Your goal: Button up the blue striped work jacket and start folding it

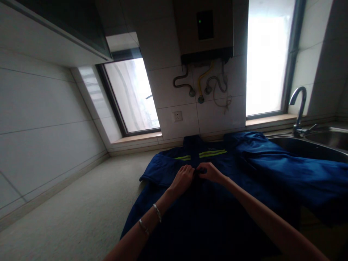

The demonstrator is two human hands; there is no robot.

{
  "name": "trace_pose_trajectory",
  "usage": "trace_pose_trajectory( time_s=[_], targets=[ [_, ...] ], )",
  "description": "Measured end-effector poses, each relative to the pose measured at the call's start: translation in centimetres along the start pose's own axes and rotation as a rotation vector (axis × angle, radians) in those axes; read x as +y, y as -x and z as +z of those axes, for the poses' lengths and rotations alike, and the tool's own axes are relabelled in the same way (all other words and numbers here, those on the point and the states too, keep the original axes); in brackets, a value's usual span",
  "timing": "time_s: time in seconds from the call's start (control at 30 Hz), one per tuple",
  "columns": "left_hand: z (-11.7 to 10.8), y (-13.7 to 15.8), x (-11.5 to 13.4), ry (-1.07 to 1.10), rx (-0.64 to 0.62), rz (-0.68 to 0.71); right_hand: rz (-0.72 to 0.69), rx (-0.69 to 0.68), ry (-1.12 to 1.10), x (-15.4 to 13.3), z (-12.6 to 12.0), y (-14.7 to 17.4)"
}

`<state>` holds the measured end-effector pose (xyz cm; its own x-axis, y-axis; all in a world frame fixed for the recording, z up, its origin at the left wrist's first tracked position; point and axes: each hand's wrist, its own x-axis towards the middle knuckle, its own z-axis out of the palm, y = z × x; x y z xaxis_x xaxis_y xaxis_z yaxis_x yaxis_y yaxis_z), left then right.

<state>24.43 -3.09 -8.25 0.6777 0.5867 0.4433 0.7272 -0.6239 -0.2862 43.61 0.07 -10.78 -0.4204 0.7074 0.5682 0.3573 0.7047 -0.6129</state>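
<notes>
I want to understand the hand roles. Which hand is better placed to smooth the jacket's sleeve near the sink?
Probably the right hand: that sleeve lies on its side, while the left hand would have to cross over.

Bare counter [81, 203] left of jacket [206, 203]; right blocked by sleeve [293, 170], sink [312, 148], faucet [299, 108].

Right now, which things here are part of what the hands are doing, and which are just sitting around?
In use: blue work jacket, left hand and right hand pinching its front.

Just there: sink, tap, wall socket, water heater, countertop.
</notes>
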Motion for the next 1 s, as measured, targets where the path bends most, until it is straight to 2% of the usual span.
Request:
trace_pose_trajectory(
  time_s=[0.43,0.73,1.0],
  targets=[
    [0.6,0.4,0.2,0.096,0.034,0.021,-0.022,-0.095,0.051,-0.5,-0.5,0.3],
    [0.1,0.5,0.3,0.171,-0.02,0.013,-0.043,-0.146,0.077,-0.3,-0.3,0.4],
    [0.7,0.8,0.1,0.198,-0.032,0.018,-0.043,-0.168,0.087,0.3,-0.1,0.4]
  ],
)
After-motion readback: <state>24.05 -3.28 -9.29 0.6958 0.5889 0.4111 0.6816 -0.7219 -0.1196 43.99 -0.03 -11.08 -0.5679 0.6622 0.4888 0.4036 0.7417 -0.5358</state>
